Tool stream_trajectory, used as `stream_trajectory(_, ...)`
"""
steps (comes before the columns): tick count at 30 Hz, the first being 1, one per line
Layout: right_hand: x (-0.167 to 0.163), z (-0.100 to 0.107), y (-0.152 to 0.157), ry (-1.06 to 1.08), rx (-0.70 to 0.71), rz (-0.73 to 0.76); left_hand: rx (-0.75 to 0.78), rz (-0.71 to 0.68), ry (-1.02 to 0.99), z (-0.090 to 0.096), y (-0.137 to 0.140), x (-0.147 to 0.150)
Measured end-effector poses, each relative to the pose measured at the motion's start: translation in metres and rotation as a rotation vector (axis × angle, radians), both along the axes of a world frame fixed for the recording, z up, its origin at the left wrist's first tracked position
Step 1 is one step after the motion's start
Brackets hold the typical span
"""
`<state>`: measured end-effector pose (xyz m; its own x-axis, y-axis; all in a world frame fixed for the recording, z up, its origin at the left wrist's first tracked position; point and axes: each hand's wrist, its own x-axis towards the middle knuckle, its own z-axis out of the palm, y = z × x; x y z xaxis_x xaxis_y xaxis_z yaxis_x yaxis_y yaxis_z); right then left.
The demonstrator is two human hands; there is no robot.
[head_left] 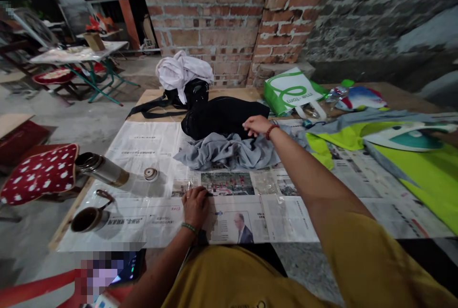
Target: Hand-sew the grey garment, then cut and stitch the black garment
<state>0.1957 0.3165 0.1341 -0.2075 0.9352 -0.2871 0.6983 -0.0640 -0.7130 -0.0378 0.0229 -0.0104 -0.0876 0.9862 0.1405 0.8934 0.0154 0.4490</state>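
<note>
The right hand [255,126], fingers curled, meets the black cloth [222,113] just behind the crumpled grey cloth [222,153]; whether it pinches, I cannot tell. The left hand [195,208] rests, fingers bent, perhaps empty, on newspaper [289,217] before the grey cloth. The black cloth's long axis runs left-right. Handling it seems the present step; shifting it would call for a firm pinch.

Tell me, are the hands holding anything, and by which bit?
The right hand is at the black cloth, toward its right end; whether it grips there cannot be told. The left hand lies on newspaper, seemingly holding nothing.
</note>
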Motion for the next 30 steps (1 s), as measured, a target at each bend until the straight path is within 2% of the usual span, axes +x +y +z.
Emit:
stream_trajectory(2, 0.004, 0.000, 0.021, -0.061, 0.155, -0.207, -0.011, 0.003, 0.004, 0.002, 0.000, 0.001)
stream_trajectory(4, 0.005, -0.004, 0.038, -0.140, 0.273, -0.298, -0.016, 0.001, 0.008, 0.004, 0.000, 0.001)
stream_trajectory(6, 0.002, -0.012, 0.050, -0.216, 0.345, -0.272, -0.020, 0.003, 0.013, 0.005, 0.000, 0.002)
stream_trajectory(10, -0.016, -0.031, 0.057, -0.340, 0.363, -0.019, -0.026, 0.002, 0.021, 0.004, 0.001, 0.002)
stream_trajectory(12, -0.026, -0.040, 0.057, -0.402, 0.370, 0.048, -0.030, 0.000, 0.024, 0.002, 0.001, 0.002)
stream_trajectory(16, -0.033, -0.046, 0.061, -0.461, 0.386, 0.010, -0.038, 0.004, 0.026, 0.001, 0.002, 0.002)
stream_trajectory(20, -0.028, -0.033, 0.062, -0.452, 0.452, -0.095, -0.021, 0.004, 0.017, 0.001, 0.002, 0.002)
stream_trajectory(22, -0.027, -0.027, 0.052, -0.420, 0.529, -0.108, -0.011, 0.002, 0.011, 0.002, 0.002, 0.002)
stream_trajectory(24, -0.029, -0.030, 0.031, -0.373, 0.554, 0.001, -0.010, 0.003, 0.004, 0.003, 0.001, 0.002)
stream_trajectory(27, -0.035, -0.051, -0.017, -0.378, 0.456, 0.236, -0.018, 0.008, -0.006, 0.003, 0.001, 0.002)
stream_trajectory(30, -0.037, -0.079, -0.070, -0.431, 0.455, 0.206, -0.016, 0.012, -0.005, 0.003, 0.000, 0.003)
